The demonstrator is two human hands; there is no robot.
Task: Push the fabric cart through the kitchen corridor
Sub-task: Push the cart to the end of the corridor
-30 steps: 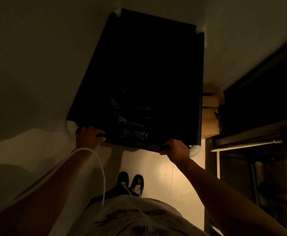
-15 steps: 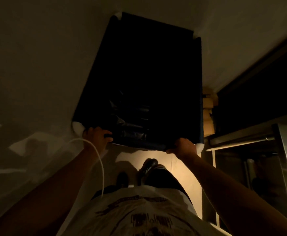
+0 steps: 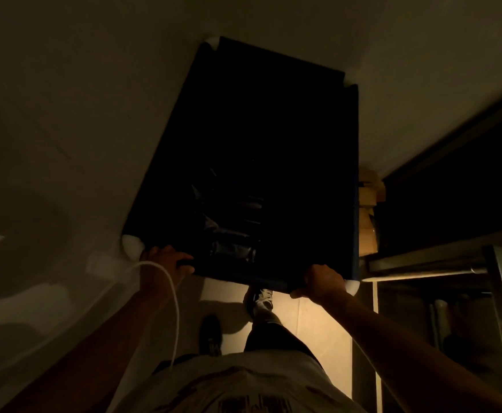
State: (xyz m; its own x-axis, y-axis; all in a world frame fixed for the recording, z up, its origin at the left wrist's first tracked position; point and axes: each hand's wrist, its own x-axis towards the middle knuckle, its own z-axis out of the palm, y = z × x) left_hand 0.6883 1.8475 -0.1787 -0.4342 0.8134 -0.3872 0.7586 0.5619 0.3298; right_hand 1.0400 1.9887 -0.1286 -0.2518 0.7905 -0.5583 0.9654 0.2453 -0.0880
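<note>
Head view had us mid-push: left hand (image 3: 166, 260) and right hand (image 3: 322, 283) both clamped on the fabric cart (image 3: 252, 162) rim at lower centre; next we'd probably steer clear of the boxes (image 3: 367, 213) on the right.

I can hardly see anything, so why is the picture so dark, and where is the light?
Head view: the corridor is dim, so the fabric cart reads as a nearly black shape with only faint shine on the plastic inside; the one bright patch is warm light on the floor near the right hand; the left hand sits in shadow; edges look bent by the wide lens.
</note>
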